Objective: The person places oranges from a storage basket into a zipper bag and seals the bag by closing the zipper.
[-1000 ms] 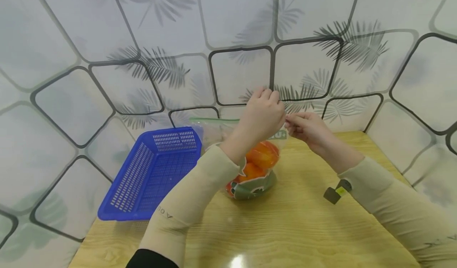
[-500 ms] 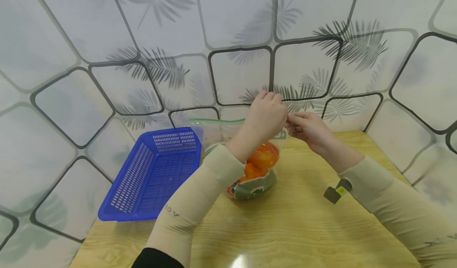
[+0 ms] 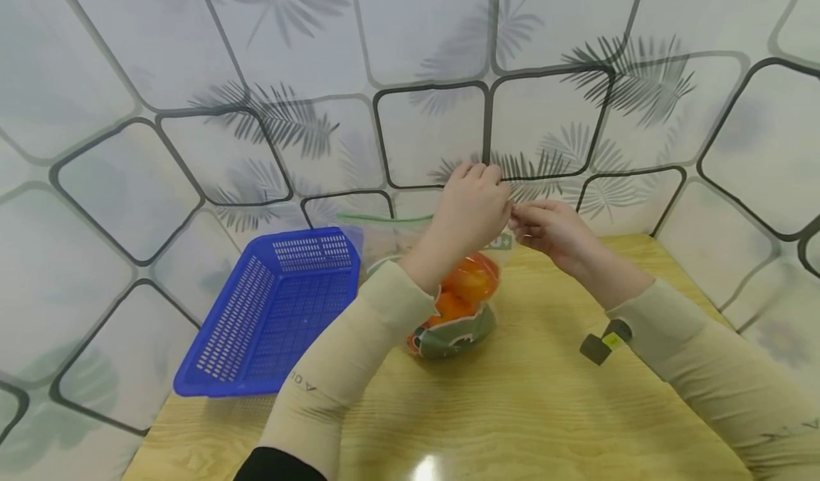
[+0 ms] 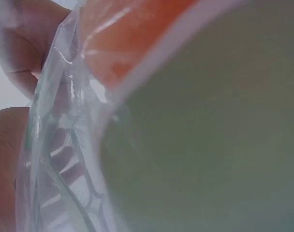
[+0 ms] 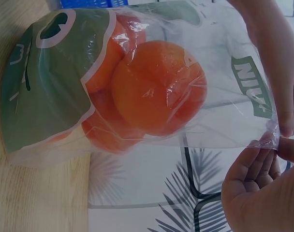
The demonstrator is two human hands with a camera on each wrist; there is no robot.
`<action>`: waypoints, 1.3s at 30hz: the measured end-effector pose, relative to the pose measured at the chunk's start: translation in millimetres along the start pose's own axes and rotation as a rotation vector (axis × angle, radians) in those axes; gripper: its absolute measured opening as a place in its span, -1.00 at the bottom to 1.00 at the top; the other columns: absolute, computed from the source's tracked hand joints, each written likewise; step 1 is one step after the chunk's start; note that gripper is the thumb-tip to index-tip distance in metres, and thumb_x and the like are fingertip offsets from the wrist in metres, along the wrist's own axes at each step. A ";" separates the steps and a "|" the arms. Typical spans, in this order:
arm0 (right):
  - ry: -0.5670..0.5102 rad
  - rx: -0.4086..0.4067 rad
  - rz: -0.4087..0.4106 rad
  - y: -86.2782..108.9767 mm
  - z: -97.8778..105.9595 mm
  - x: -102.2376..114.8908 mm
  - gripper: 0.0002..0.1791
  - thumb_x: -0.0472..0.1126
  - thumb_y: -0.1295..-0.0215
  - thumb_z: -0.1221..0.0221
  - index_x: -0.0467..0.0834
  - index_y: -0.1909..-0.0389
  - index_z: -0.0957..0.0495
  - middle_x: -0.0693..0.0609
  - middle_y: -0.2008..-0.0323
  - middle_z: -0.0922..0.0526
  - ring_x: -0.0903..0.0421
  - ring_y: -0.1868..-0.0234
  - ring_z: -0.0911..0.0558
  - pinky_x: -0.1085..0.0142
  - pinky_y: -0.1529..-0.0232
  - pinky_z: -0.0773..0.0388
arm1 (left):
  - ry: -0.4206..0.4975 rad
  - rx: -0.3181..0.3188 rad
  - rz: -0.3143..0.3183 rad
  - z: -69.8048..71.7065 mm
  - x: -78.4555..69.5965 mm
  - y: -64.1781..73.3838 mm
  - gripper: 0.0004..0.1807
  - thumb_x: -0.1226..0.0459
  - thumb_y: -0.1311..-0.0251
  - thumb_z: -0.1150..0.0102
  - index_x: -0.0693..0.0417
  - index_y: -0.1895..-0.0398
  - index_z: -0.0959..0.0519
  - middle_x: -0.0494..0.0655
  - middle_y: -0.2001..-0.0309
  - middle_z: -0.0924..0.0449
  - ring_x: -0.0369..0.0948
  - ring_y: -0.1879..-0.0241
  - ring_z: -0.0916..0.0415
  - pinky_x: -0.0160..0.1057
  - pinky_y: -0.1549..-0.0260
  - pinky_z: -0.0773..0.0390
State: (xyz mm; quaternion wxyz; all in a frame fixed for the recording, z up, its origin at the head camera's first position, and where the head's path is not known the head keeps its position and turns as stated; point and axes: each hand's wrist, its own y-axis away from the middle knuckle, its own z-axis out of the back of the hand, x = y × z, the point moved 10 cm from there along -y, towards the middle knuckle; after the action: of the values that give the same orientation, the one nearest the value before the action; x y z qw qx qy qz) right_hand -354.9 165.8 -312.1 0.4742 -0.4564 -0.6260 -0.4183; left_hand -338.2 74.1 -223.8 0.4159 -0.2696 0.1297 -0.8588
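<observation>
A clear zip bag (image 3: 458,331) with a green printed base and a green strip along its top stands upright on the table. Several round orange fruits (image 5: 159,87) fill its lower part; their exact kind is unclear. At the bag's top right corner, my right hand (image 3: 554,235) pinches the edge between thumb and curled fingers. Right beside it, my left hand (image 3: 474,203) pinches the same top edge, its back covering part of the bag in the head view. Green print (image 4: 200,135) fills most of the left wrist view, with fingers (image 4: 21,38) at its left.
To the left of the bag lies a blue plastic basket (image 3: 256,324) with perforated walls, partly behind the left forearm. The wooden table (image 3: 487,410) ends against a patterned wall covering (image 3: 435,139). A small dark tag (image 3: 596,349) hangs by the right cuff.
My left hand slid slightly right along the bag's top edge, then back left. My right hand has stayed at the corner, and the bag and basket stand as before.
</observation>
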 end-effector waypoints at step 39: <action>-0.022 -0.047 -0.003 -4.1 9.3 4.9 -0.59 -0.21 -0.63 -0.09 -0.01 0.46 -0.76 0.16 0.50 -0.74 0.28 0.40 -0.64 0.47 0.26 -0.62 | -0.001 -0.486 -0.207 38.5 67.2 79.3 -0.85 0.29 -0.12 -0.31 0.02 0.57 -0.62 -0.03 0.21 -0.58 -0.02 0.07 -0.57 -0.05 -0.22 -0.54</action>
State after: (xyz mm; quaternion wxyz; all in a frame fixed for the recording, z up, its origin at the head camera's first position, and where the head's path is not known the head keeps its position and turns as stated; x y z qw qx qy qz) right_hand -361.6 174.5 -309.5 0.4559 -0.4711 -0.6217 -0.4287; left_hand -299.3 -27.7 -203.8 0.2487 -0.3740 0.3036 -0.8403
